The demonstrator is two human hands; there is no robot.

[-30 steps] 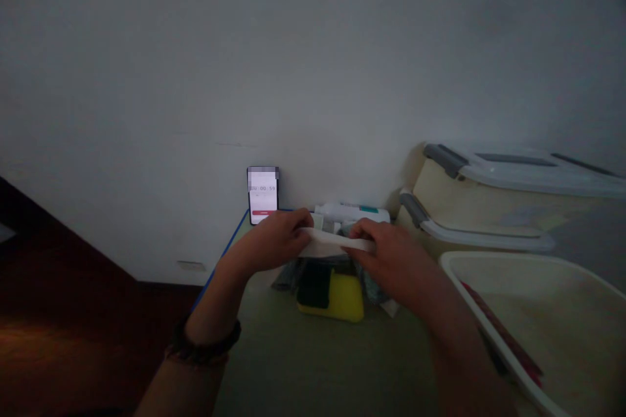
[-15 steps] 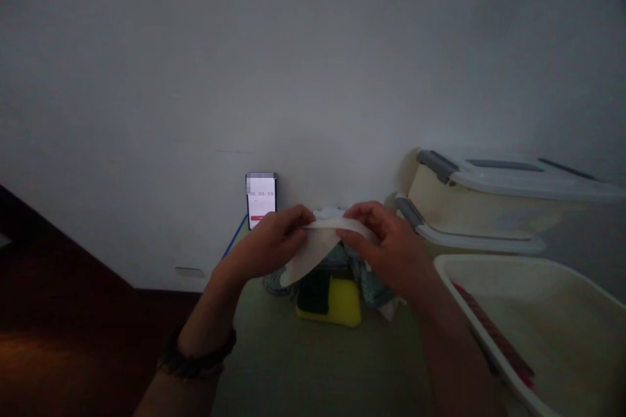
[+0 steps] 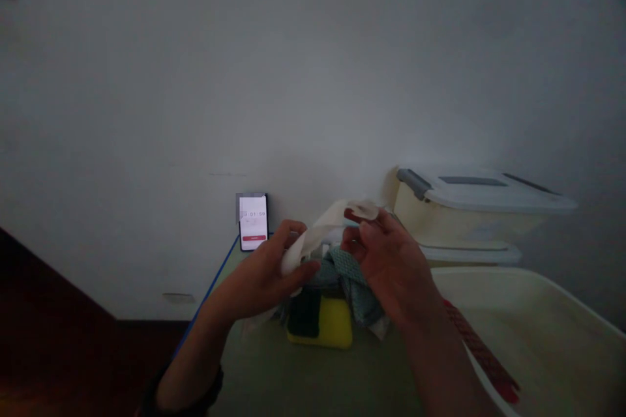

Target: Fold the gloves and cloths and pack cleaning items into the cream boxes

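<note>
A thin white cloth [image 3: 320, 234] stretches between my two hands above the table. My left hand [image 3: 267, 280] is closed on its left part, thumb toward me and fingers behind. My right hand [image 3: 391, 267] grips the other end, which curls over the fingertips. Just below the hands lies a crumpled blue-green textured cloth [image 3: 355, 283], partly covered by the white one and by my right hand. In front of it sits a yellow sponge [image 3: 336, 324] with a dark green patch on its left half.
A phone [image 3: 254, 225] with a lit timer screen leans on the wall behind my left hand. At the right, a white basin [image 3: 528, 275] holds a long red patterned item [image 3: 482, 352]. Lidded storage boxes [image 3: 469, 221] stand behind it. The green tabletop [image 3: 313, 384] has a blue left edge.
The white cloth was folded taut between close fingertips; now it is spread looser, with my hands farther apart. My right hand has turned. The view has shifted slightly.
</note>
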